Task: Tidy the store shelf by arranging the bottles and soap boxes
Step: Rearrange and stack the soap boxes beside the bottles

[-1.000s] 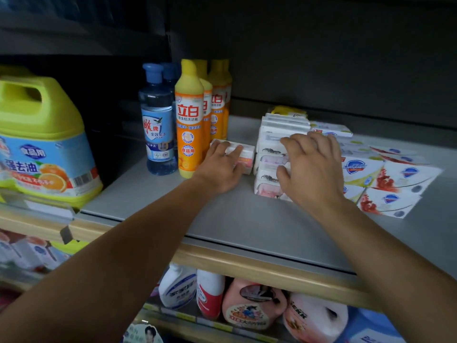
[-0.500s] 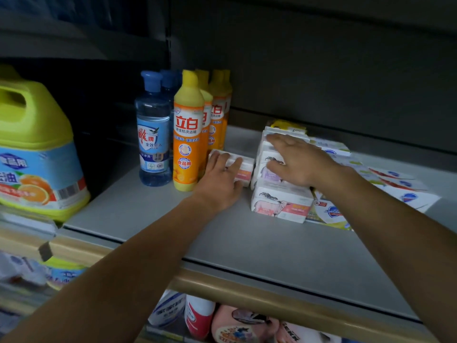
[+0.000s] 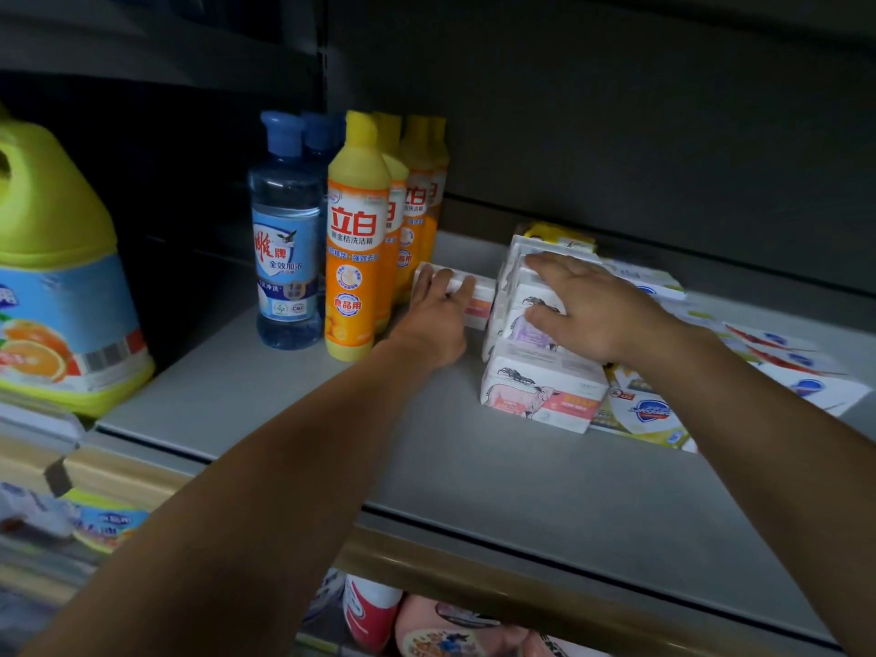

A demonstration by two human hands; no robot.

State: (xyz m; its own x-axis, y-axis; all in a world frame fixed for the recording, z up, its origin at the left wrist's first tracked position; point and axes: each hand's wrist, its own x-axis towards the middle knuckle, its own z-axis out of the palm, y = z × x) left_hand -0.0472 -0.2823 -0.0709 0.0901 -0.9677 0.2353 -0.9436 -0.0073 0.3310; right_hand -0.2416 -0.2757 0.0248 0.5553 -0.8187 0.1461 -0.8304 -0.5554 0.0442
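Soap boxes (image 3: 545, 372) — white w/ pink goat print, stacked in a row front-to-back at mid-shelf (image 3: 474, 467), just R of a lone soap box (image 3: 476, 301). Right hand (image 3: 592, 315) lies flat on top of the stack, fingers straight, gripping nothing. Left hand (image 3: 436, 324) rests fingers on the lone box, thumb hidden — looks uncurled. Orange bottles (image 3: 355, 258) and blue bottles (image 3: 287, 248) stand upright just L of it. Flat soap packs (image 3: 649, 410) beside stack on R.

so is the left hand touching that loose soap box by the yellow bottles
Touching. The head view shows the left hand with its fingers lying flat on top of the loose soap box, no gap visible.
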